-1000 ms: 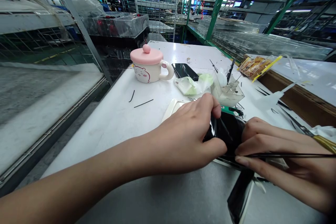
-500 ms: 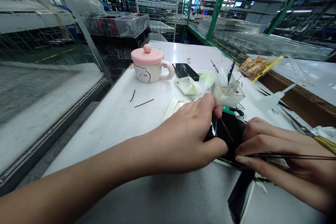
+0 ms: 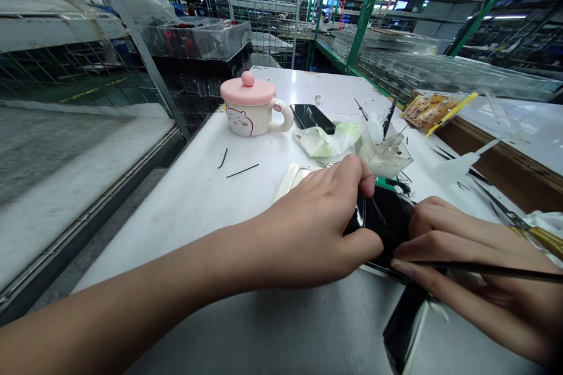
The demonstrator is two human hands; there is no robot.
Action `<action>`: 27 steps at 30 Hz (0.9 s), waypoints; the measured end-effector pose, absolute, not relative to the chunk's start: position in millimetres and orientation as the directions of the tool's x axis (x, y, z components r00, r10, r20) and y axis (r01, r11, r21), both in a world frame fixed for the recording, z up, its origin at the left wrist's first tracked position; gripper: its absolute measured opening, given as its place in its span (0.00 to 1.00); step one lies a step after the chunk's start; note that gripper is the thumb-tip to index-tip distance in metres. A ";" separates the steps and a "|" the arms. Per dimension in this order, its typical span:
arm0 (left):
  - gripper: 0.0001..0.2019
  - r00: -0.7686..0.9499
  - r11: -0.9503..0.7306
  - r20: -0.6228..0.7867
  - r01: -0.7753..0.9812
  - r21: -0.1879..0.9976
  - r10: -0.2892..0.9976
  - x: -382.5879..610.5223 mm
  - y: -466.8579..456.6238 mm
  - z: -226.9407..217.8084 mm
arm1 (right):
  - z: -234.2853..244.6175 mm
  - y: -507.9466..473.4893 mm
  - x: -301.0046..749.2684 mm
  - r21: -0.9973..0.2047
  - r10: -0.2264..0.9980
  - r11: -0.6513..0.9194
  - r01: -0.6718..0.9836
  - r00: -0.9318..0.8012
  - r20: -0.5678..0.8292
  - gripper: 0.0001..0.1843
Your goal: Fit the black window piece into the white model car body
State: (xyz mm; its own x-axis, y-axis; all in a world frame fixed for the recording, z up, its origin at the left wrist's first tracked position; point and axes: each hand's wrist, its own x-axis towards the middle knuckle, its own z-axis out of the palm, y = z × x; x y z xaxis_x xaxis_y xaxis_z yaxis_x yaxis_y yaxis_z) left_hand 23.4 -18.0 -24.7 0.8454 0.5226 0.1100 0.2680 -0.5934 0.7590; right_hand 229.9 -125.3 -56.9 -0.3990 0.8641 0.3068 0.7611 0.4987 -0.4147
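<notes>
A glossy black piece [image 3: 389, 217] with a pale edge lies on the table between my two hands. My left hand [image 3: 325, 222] rests over its left side, fingers curled and thumb stretched toward the middle; whatever the fingers hold is hidden beneath them. At the piece's right side, my right hand [image 3: 470, 269] pinches a thin black strip [image 3: 497, 269] between thumb and forefinger. The strip runs rightward out of view. Below the right hand, a black flap [image 3: 404, 325] with a pale edge hangs toward me.
A pink-lidded mug [image 3: 250, 111], a black phone [image 3: 312, 119] and a crumpled green-white wrapper [image 3: 328, 139] stand beyond my hands. A clear box [image 3: 387, 155] holds small tools. Farther right lie a squeeze bottle [image 3: 457, 167], gold-handled scissors [image 3: 543, 240] and a snack packet [image 3: 435, 111].
The black strip in my right hand has turned, showing a broader dark face instead of two thin lines. My right fingertips have shifted very slightly. My left hand stays nearly in place.
</notes>
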 end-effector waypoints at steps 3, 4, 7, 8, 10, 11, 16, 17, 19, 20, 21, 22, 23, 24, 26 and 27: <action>0.11 0.849 -0.594 0.107 0.267 0.759 0.518 23.9 -18.1 -24.8 | -57.2 -125.6 229.6 -0.440 0.879 0.476 0.761 -0.411 0.241 0.05; 0.11 0.849 -0.597 0.108 0.267 0.757 0.517 24.1 -18.1 -24.9 | -57.3 -125.9 229.9 -0.433 0.877 0.480 0.763 -0.408 0.254 0.06; 0.10 0.848 -0.605 0.117 0.266 0.751 0.518 24.6 -18.3 -25.1 | -57.3 -126.7 230.4 -0.410 0.877 0.476 0.778 -0.385 0.289 0.05; 0.10 0.847 -0.606 0.118 0.267 0.749 0.519 24.7 -18.5 -25.2 | -57.1 -126.5 230.0 -0.407 0.876 0.476 0.779 -0.384 0.291 0.04; 0.10 0.846 -0.609 0.117 0.271 0.746 0.520 24.8 -19.0 -25.1 | -56.1 -125.2 228.4 -0.400 0.872 0.485 0.778 -0.394 0.291 0.05; 0.10 0.846 -0.609 0.116 0.272 0.745 0.520 24.7 -19.2 -25.0 | -55.4 -124.2 227.3 -0.393 0.866 0.496 0.774 -0.408 0.289 0.05; 0.10 0.839 -0.598 0.109 0.283 0.750 0.533 25.7 -18.9 -23.5 | -50.8 -120.2 221.8 -0.351 0.831 0.550 0.757 -0.454 0.322 0.07; 0.10 0.840 -0.596 0.101 0.287 0.750 0.532 26.3 -18.3 -23.1 | -50.3 -120.0 221.0 -0.337 0.815 0.568 0.751 -0.458 0.354 0.07; 0.10 0.848 -0.593 0.083 0.294 0.749 0.524 27.7 -16.7 -22.5 | -50.0 -120.1 219.7 -0.309 0.785 0.598 0.739 -0.465 0.408 0.08; 0.11 0.851 -0.592 0.075 0.294 0.750 0.519 28.4 -16.0 -22.3 | -50.0 -120.2 219.4 -0.304 0.780 0.603 0.737 -0.467 0.415 0.08; 0.11 0.853 -0.588 0.070 0.294 0.753 0.516 28.8 -15.4 -22.4 | -50.2 -120.2 219.3 -0.303 0.782 0.602 0.739 -0.468 0.411 0.08; 0.11 0.855 -0.585 0.068 0.292 0.757 0.515 29.0 -15.1 -22.7 | -50.3 -120.1 219.4 -0.308 0.789 0.596 0.741 -0.469 0.398 0.07; 0.11 0.855 -0.581 0.067 0.290 0.760 0.514 28.9 -14.9 -23.0 | -50.3 -119.9 219.9 -0.318 0.799 0.586 0.745 -0.466 0.380 0.07; 0.11 0.857 -0.578 0.066 0.286 0.764 0.511 28.6 -14.9 -23.5 | -50.2 -119.6 220.6 -0.328 0.808 0.576 0.749 -0.459 0.369 0.07; 0.11 0.866 -0.577 0.063 0.274 0.769 0.496 27.3 -14.9 -24.1 | -50.0 -119.1 222.4 -0.353 0.811 0.574 0.739 -0.454 0.368 0.07; 0.11 0.869 -0.578 0.063 0.270 0.770 0.491 26.5 -14.7 -24.2 | -50.0 -119.1 223.2 -0.368 0.808 0.581 0.727 -0.459 0.370 0.07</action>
State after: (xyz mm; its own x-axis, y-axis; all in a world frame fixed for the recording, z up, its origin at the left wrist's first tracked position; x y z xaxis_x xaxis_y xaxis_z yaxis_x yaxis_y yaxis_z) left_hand 26.5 -14.7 -24.2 0.8691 0.4905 0.0632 0.2701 -0.5778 0.7701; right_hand 223.2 -119.1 -50.0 -0.4585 0.8080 0.3699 0.7266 0.5806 -0.3675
